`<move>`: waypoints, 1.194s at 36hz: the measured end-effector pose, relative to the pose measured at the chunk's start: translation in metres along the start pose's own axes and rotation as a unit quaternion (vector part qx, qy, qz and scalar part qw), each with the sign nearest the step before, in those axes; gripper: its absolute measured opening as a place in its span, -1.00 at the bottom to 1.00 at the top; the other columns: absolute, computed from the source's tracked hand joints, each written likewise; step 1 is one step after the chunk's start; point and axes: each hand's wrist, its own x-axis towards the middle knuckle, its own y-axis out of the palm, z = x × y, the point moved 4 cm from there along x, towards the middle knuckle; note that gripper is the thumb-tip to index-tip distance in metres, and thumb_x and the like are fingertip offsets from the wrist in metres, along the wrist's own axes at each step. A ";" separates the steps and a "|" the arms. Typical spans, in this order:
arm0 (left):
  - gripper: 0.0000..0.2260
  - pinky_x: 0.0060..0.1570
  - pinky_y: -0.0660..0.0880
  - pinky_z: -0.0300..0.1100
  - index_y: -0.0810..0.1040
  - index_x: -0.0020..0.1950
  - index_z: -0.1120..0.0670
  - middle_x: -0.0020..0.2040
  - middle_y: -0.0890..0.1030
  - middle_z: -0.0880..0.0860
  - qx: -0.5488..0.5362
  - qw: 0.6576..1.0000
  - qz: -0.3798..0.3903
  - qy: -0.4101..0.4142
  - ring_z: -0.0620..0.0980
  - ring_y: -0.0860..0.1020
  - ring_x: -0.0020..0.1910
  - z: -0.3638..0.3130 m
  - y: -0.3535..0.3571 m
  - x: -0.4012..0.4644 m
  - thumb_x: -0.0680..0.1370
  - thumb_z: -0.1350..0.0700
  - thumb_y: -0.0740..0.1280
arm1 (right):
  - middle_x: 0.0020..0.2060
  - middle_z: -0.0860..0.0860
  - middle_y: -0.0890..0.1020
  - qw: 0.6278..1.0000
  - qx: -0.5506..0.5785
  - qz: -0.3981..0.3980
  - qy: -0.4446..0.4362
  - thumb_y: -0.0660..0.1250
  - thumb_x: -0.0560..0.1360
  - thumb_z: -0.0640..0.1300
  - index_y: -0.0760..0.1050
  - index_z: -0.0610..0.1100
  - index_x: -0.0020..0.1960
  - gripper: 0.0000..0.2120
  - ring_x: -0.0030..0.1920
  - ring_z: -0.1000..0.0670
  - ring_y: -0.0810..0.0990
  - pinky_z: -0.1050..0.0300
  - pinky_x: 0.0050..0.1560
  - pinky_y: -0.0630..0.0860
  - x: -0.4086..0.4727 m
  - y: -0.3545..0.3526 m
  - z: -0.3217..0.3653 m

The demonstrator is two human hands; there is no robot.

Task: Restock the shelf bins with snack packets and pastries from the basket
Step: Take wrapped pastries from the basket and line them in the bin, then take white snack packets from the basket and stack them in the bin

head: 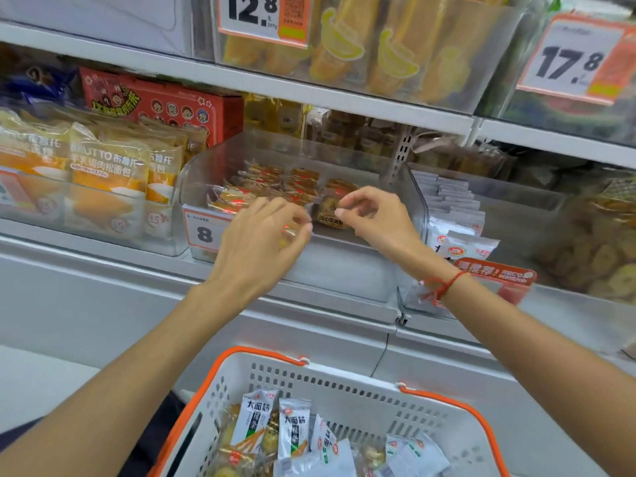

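A clear shelf bin [395, 201] in the middle holds several wrapped golden pastries [296, 182]. My left hand [261, 232] reaches into its front and pinches a clear-wrapped pastry [287, 232] at the bin's lip. My right hand [371, 215] pinches the wrapper of a round brown pastry [330, 215] standing at the bin's front. Below, a white basket with orange rim [344, 376] holds white snack packets [292, 432] and wrapped pastries [230, 466].
Left bin holds orange bread packs [106, 166], with a red box [161, 101] behind. To the right is a bin of white packets [457, 215], then round biscuits [592, 242]. Price tags [571, 60] hang from the upper shelf. A white ledge [103, 297] runs below the bins.
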 end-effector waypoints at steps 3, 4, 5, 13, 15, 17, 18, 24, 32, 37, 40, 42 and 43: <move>-0.88 -0.14 0.46 -0.14 0.57 0.07 -0.07 -0.05 0.57 -0.15 -0.045 0.997 0.047 -0.046 -0.09 0.52 -0.07 -0.016 0.000 -0.020 0.58 -0.01 0.27 | -0.34 0.07 0.58 0.998 0.022 -0.011 -0.054 0.42 0.46 -0.15 0.56 -0.04 -0.06 -0.92 -0.37 0.11 0.51 0.16 -0.24 0.48 -0.038 -0.006 0.003; -0.88 -0.13 0.49 -0.12 0.56 0.07 -0.10 -0.06 0.56 -0.18 -0.051 0.994 0.075 -0.064 -0.12 0.54 -0.08 -0.020 0.002 -0.028 0.58 -0.03 0.26 | -0.31 0.07 0.59 0.998 0.024 -0.009 -0.061 0.41 0.47 -0.15 0.56 -0.01 -0.05 -0.91 -0.35 0.07 0.52 0.13 -0.23 0.49 -0.051 -0.006 -0.001; -0.88 -0.13 0.49 -0.12 0.55 0.07 -0.13 -0.09 0.54 -0.21 -0.051 0.990 0.107 -0.082 -0.13 0.54 -0.08 -0.024 0.006 -0.036 0.58 -0.04 0.25 | -0.30 0.08 0.58 0.998 0.024 -0.003 -0.063 0.40 0.47 -0.15 0.54 0.02 -0.05 -0.90 -0.35 0.07 0.51 0.13 -0.24 0.48 -0.064 -0.004 -0.007; -0.84 -0.14 0.36 -0.20 0.56 0.11 -0.11 0.04 0.63 -0.16 0.007 0.928 0.331 -0.173 -0.07 0.58 0.05 -0.021 0.073 -0.127 0.59 -0.01 0.23 | -0.31 0.15 0.57 0.984 -0.070 0.151 0.064 0.36 0.49 -0.14 0.55 0.02 0.01 -0.88 -0.31 0.15 0.50 0.12 -0.16 0.49 -0.154 0.060 -0.096; -0.81 -0.06 0.45 -0.18 0.57 0.14 -0.09 0.11 0.62 -0.14 0.029 0.905 0.388 -0.171 -0.05 0.58 0.08 -0.013 0.093 -0.152 0.59 -0.01 0.22 | -0.20 0.06 0.61 0.962 -0.081 0.230 0.125 0.35 0.51 -0.13 0.56 -0.01 0.06 -0.86 -0.21 0.06 0.58 0.06 -0.08 0.56 -0.176 0.081 -0.121; -0.79 0.05 0.50 -0.12 0.57 0.17 -0.07 0.16 0.62 -0.10 0.051 0.877 0.448 -0.164 0.00 0.57 0.12 -0.006 0.110 -0.177 0.59 0.00 0.21 | -0.09 0.01 0.62 0.937 -0.092 0.286 0.176 0.35 0.53 -0.11 0.55 -0.04 0.12 -0.83 -0.12 0.02 0.61 0.06 -0.01 0.57 -0.201 0.098 -0.144; -0.78 0.08 0.50 -0.10 0.56 0.19 -0.07 0.18 0.60 -0.09 0.061 0.862 0.479 -0.157 0.01 0.55 0.14 -0.002 0.119 -0.190 0.59 0.01 0.21 | -0.04 -0.01 0.62 0.929 -0.107 0.304 0.184 0.36 0.53 -0.08 0.53 -0.05 0.16 -0.78 -0.08 0.02 0.59 0.08 0.01 0.56 -0.212 0.104 -0.153; -0.57 0.28 0.40 -0.02 0.29 0.50 -0.06 0.44 0.40 0.05 0.074 0.752 0.647 -0.102 0.10 0.42 0.36 -0.006 0.156 -0.251 0.62 0.16 0.16 | 0.41 -0.06 0.37 0.861 -0.206 0.457 0.083 0.45 0.45 0.02 0.27 -0.08 0.47 -0.33 0.38 -0.10 0.33 -0.01 0.40 0.28 -0.273 0.136 -0.196; -0.44 0.32 0.36 -0.05 0.15 0.54 0.00 0.49 0.31 0.06 0.018 0.748 0.656 -0.096 0.07 0.37 0.39 -0.028 0.171 -0.277 0.59 0.07 0.29 | 0.28 -0.12 0.50 0.837 -0.259 0.480 0.046 0.27 0.55 0.02 0.30 -0.01 0.47 -0.50 0.25 -0.13 0.46 -0.06 0.31 0.39 -0.278 0.137 -0.209; -0.62 0.14 0.43 -0.06 0.38 0.33 0.06 0.20 0.52 0.12 -0.013 0.781 0.603 -0.162 0.11 0.50 0.17 -0.020 0.170 -0.256 0.59 -0.10 0.27 | -0.46 0.00 0.36 0.904 -0.096 0.406 0.089 0.21 0.57 0.17 0.52 -0.24 -0.24 -0.51 -0.48 0.05 0.27 0.20 -0.37 0.34 -0.238 0.114 -0.182; -0.77 -0.02 0.46 -0.13 0.44 -0.08 0.07 -0.09 0.52 0.09 -0.137 0.802 0.542 -0.212 0.05 0.50 -0.11 -0.019 0.169 -0.236 0.56 -0.07 0.33 | -0.49 0.00 0.32 0.932 -0.021 0.341 0.119 0.31 0.54 0.12 0.46 -0.21 -0.34 -0.55 -0.53 0.09 0.21 0.23 -0.43 0.19 -0.214 0.091 -0.170; -0.92 -0.05 0.47 -0.23 0.52 -0.05 -0.02 -0.10 0.61 0.04 -0.246 0.776 0.527 -0.245 -0.01 0.57 -0.10 -0.025 0.165 -0.220 0.57 0.00 0.35 | -0.53 0.01 0.30 0.940 0.044 0.299 0.156 0.37 0.50 0.10 0.43 -0.16 -0.40 -0.56 -0.57 0.11 0.20 0.28 -0.46 0.18 -0.202 0.075 -0.166; -0.95 0.00 0.48 -0.26 0.54 0.02 -0.05 -0.04 0.64 -0.01 -0.286 0.763 0.520 -0.256 -0.05 0.59 -0.04 -0.030 0.161 -0.210 0.57 0.03 0.35 | -0.53 0.00 0.34 0.942 0.064 0.279 0.175 0.38 0.49 0.12 0.45 -0.22 -0.37 -0.54 -0.57 0.12 0.23 0.31 -0.48 0.20 -0.197 0.069 -0.167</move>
